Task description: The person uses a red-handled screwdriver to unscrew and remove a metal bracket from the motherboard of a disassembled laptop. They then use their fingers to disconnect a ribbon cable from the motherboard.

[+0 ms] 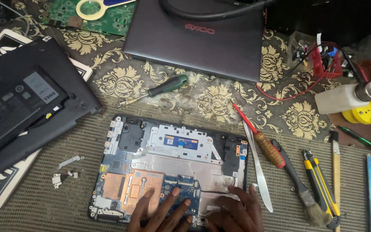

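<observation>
Two hands, left, right, flat on one opened laptop (grips spread, holding nothing).

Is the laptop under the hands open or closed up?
Open. The laptop has its bottom cover off: the circuit board, copper plate and silver metal frame are bare. Both hands, left and right, rest on them.

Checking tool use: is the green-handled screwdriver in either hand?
No: the green-handled screwdriver lies on the patterned cloth above the opened laptop, while both hands, left and right, rest empty on its internals.
</observation>
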